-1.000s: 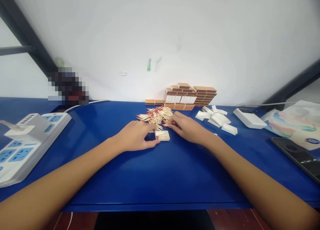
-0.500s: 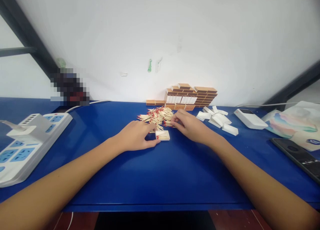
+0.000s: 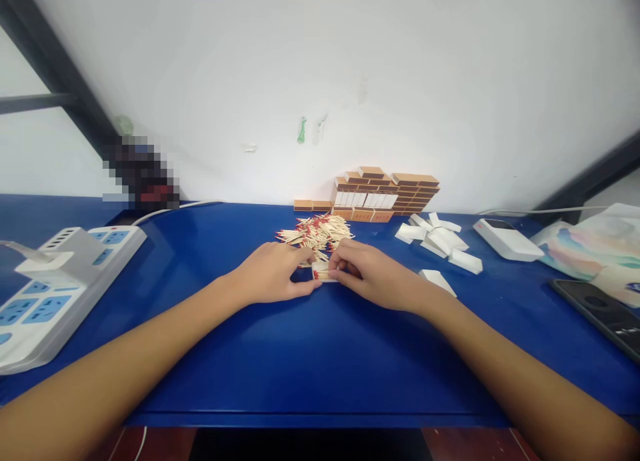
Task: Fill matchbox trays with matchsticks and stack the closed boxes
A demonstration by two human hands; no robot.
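Note:
A small white matchbox tray lies on the blue table with some red-tipped matches inside. My left hand steadies its left end between thumb and forefinger. Over the tray's right part, my right hand is closed in a pinch on matches, and its fingers hide much of that side. Right behind both hands spreads a loose pile of matches, red heads pointing various ways.
Brown matchboxes stand stacked against the wall. White trays lie heaped to the right, with one white tray nearer. Farther right are a white device, a tissue pack and a phone. A power strip lies left.
My right hand has moved from the match pile toward me and left, onto the tray. A white tray it had covered now shows. My left hand has stayed in place.

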